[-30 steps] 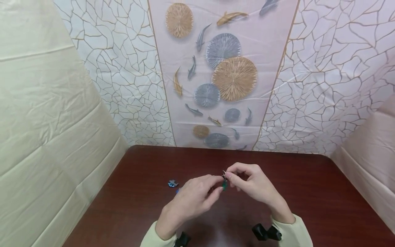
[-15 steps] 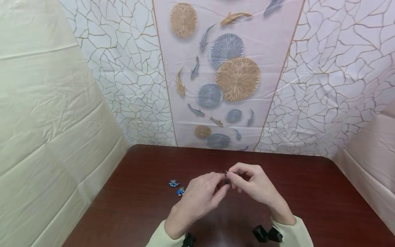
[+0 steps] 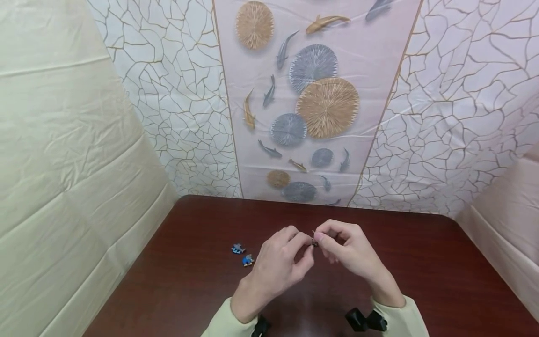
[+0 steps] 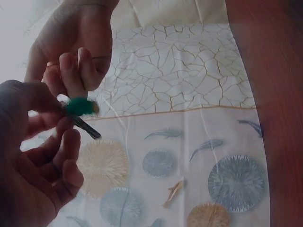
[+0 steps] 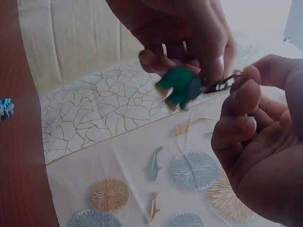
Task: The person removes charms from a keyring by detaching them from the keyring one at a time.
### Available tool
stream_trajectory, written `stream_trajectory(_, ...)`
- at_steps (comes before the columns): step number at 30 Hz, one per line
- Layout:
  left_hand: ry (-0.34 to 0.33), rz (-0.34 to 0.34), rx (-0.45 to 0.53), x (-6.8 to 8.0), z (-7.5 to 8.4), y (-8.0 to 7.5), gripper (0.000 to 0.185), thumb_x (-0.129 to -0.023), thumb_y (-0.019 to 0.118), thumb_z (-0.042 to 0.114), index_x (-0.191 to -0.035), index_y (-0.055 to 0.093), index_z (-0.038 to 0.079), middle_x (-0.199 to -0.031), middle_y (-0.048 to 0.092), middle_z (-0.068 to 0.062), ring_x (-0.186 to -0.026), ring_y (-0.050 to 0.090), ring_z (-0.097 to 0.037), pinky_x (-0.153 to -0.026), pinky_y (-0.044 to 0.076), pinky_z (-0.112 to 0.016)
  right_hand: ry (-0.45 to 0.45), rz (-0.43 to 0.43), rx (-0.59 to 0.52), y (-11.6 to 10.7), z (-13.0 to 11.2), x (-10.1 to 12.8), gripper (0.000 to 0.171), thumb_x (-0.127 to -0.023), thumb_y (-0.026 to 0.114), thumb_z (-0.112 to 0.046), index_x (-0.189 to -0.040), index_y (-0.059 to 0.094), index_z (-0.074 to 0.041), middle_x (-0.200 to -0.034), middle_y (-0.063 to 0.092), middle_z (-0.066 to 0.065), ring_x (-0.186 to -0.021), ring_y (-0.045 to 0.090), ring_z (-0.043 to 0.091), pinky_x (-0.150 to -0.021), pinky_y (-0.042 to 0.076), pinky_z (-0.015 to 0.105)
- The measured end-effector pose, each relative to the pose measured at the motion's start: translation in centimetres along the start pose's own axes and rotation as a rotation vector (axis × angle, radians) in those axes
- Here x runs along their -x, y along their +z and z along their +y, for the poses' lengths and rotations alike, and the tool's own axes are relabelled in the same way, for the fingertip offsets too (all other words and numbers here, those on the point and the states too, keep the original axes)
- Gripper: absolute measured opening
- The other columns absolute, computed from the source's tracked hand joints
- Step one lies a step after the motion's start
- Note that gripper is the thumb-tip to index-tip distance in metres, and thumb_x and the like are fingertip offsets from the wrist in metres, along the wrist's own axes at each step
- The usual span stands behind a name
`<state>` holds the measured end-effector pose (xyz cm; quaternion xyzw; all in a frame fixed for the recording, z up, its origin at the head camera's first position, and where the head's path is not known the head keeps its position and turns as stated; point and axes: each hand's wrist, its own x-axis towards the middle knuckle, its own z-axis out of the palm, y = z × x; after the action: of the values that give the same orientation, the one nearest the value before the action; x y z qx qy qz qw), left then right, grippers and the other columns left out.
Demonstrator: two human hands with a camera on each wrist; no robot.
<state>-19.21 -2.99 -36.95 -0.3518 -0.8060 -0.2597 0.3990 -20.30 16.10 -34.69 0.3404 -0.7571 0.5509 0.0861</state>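
Observation:
Both hands meet over the middle of the table. My left hand (image 3: 280, 260) pinches a small keychain by the dark part beside its green figure (image 5: 177, 85). Thumb and index finger of my right hand (image 3: 349, 245) pinch the thin metal ring (image 5: 231, 79) at the keychain's other end. From the left wrist, the green figure (image 4: 81, 106) shows beyond the left fingertips, with a dark narrow strip (image 4: 87, 128) sticking out below it. In the head view the left fingers hide most of the keychain.
Two small blue-and-grey figures, one farther back (image 3: 237, 248) and one nearer (image 3: 248, 260), lie on the dark red-brown table (image 3: 177, 281) left of the left hand. A patterned cloth (image 3: 193, 154) hangs behind the table's back edge.
My left hand has moved right, closer to the right hand, uncovering the nearer blue figure. The green figure, visible between the hands earlier, is now hidden behind the left fingers in the head view.

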Motion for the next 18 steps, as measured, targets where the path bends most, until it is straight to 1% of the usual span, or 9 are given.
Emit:
stream_trajectory(2,0.028,0.031,0.019,-0.10,-0.13,-0.02,0.006,-0.080,0.068,0.012,-0.085,0.065,0.015,-0.085,0.056,0.003,-0.076,0.053,-0.009,-0.065,0.046,-0.018,0.003,0.019,-0.001,-0.01,0.00,-0.01,0.012,-0.094,0.058,0.000,-0.087,0.063,-0.008,-0.055,0.050,0.005,-0.043,0.047,0.012,-0.037,0.039,0.027)
stream_trajectory(5,0.052,0.053,0.039,-0.23,-0.27,-0.08,0.007,-0.080,0.067,0.011,-0.085,0.063,0.014,-0.091,0.056,0.002,-0.081,0.055,-0.011,-0.070,0.047,-0.021,0.011,0.039,-0.011,-0.05,0.07,0.02,0.014,-0.094,0.057,0.001,-0.084,0.061,-0.008,-0.054,0.049,0.005,-0.042,0.046,0.012,-0.037,0.037,0.027)
stream_trajectory(7,0.065,0.056,0.037,-0.27,-0.35,-0.06,0.007,-0.081,0.065,0.010,-0.087,0.062,0.013,-0.091,0.057,0.002,-0.080,0.055,-0.011,-0.070,0.047,-0.022,0.017,0.043,-0.022,-0.08,0.13,0.04,0.016,-0.094,0.056,0.003,-0.083,0.060,-0.009,-0.053,0.048,0.006,-0.041,0.045,0.012,-0.037,0.037,0.027)
stream_trajectory(12,0.087,0.053,0.012,-0.29,-0.39,-0.03,0.007,-0.084,0.061,0.009,-0.090,0.062,0.012,-0.083,0.057,0.005,-0.073,0.052,-0.007,-0.066,0.044,-0.021,0.018,0.032,-0.048,-0.11,0.26,0.06,0.020,-0.094,0.054,0.004,-0.081,0.059,-0.010,-0.051,0.046,0.009,-0.041,0.044,0.013,-0.036,0.037,0.027)
stream_trajectory(18,0.096,0.044,0.011,-0.30,-0.42,-0.13,0.006,-0.086,0.065,0.010,-0.092,0.063,0.012,-0.082,0.058,0.005,-0.074,0.053,-0.007,-0.067,0.044,-0.021,0.025,0.002,-0.063,-0.13,0.31,-0.02,0.020,-0.096,0.053,0.002,-0.081,0.059,-0.010,-0.050,0.044,0.008,-0.040,0.043,0.014,-0.038,0.037,0.028)
